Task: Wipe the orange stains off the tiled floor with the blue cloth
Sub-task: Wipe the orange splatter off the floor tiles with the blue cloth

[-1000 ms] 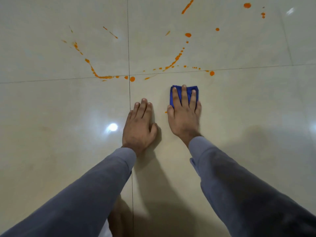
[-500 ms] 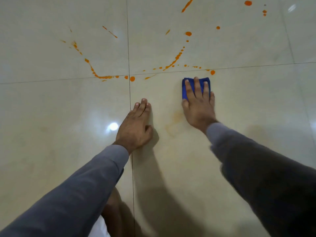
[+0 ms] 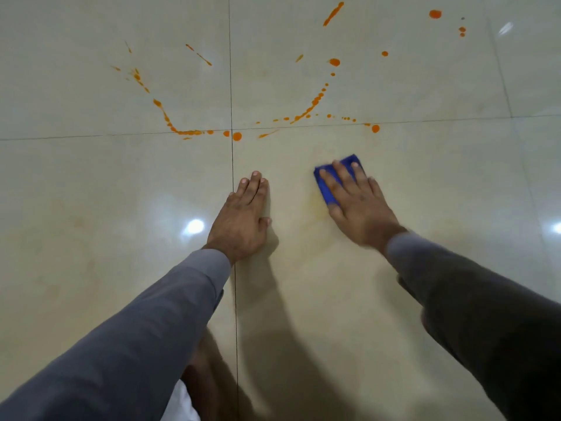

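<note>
Flat right hand [image 3: 358,205] pressed cloth [image 3: 328,186] to floor [image 3: 91,238] for scrubbing; I braced left hand [image 3: 243,220] flat, empty, for balance; stains [image 3: 315,101] waited beyond

Both hands [image 3: 243,217] [image 3: 361,208] lie flat before the stains [image 3: 315,101], right on cloth [image 3: 326,189].

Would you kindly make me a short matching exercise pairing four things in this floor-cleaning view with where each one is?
Things:
1. blue cloth
2. left hand
3. right hand
4. large orange drop

Places:
A. flat on bare tile, beside the vertical grout line
B. where the grout lines cross
C. pressing down on the cloth
D. under straight fingers, nearer than the trail of orange stains

Pairs: 1-D, 2-A, 3-C, 4-B
</note>
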